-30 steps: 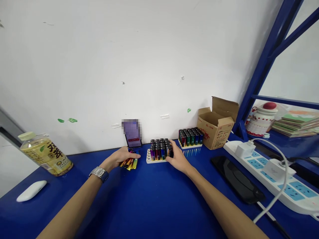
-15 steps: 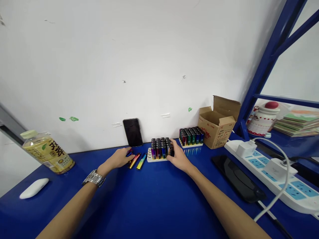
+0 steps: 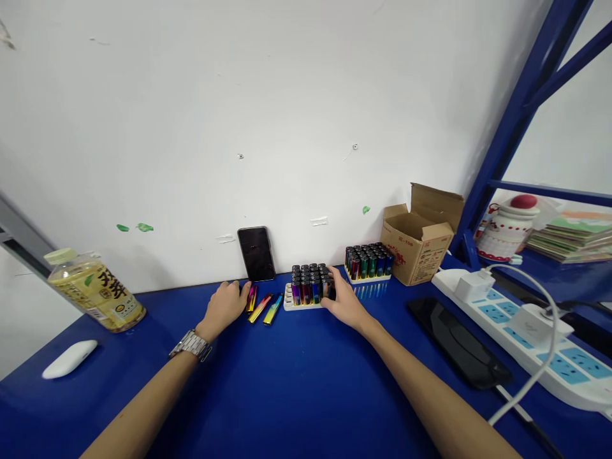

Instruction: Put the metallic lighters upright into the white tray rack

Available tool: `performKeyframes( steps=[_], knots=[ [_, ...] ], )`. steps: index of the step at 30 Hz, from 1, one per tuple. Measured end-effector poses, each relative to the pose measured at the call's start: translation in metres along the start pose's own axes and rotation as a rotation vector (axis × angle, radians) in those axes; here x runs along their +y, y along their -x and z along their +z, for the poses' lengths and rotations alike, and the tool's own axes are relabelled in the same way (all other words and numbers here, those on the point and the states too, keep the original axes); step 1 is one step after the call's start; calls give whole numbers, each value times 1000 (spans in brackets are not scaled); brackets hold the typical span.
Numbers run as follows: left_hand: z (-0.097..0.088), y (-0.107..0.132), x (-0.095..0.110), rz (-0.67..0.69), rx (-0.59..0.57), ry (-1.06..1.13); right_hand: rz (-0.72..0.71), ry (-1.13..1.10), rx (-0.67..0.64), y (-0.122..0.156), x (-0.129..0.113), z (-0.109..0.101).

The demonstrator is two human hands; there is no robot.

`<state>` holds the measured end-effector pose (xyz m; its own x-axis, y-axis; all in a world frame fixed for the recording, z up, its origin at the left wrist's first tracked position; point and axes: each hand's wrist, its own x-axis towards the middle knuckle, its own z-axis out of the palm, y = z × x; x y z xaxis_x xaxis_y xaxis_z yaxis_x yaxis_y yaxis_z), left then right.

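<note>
My left hand [image 3: 226, 308], palm down with the thumb apart from the fingers, rests on the blue table, wearing a metal watch [image 3: 190, 345]. Its thumb is right beside a pink-and-yellow lighter [image 3: 252, 298]; I cannot tell whether they touch. A red-and-yellow lighter [image 3: 259, 308] and a blue-and-yellow lighter [image 3: 272, 310] lie to its right. My right hand [image 3: 347, 305] is closed around the right end of a white tray [image 3: 300, 307] that holds rows of upright lighters [image 3: 306, 292] with black tops. Several slots at the tray's left end hold nothing.
A second tray of lighters [image 3: 369, 262] stands by an open cardboard box [image 3: 421, 239]. One phone [image 3: 256, 254] leans on the wall; another [image 3: 456, 341] lies near a power strip [image 3: 495, 312]. A drink bottle [image 3: 95, 290] and a white mouse [image 3: 69, 359] are at left.
My left hand has drawn back slightly to the left, and the pink-and-yellow lighter now shows beside it. The right hand keeps its place on the tray. The view has shifted a little.
</note>
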<state>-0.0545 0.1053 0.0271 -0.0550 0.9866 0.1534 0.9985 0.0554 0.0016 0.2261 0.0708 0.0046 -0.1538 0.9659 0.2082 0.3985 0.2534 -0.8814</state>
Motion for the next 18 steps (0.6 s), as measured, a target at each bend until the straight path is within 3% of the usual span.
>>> performKeyframes(
  steps=[12,16,18],
  knots=[
    [18,67,41,99,40,34,-18,25,11,0,3,1],
    [18,77,51,259,93,19,-32,77,64,-2,5,4],
    [20,76,57,250,98,25,-12,106,97,-3,6,7]
  ],
)
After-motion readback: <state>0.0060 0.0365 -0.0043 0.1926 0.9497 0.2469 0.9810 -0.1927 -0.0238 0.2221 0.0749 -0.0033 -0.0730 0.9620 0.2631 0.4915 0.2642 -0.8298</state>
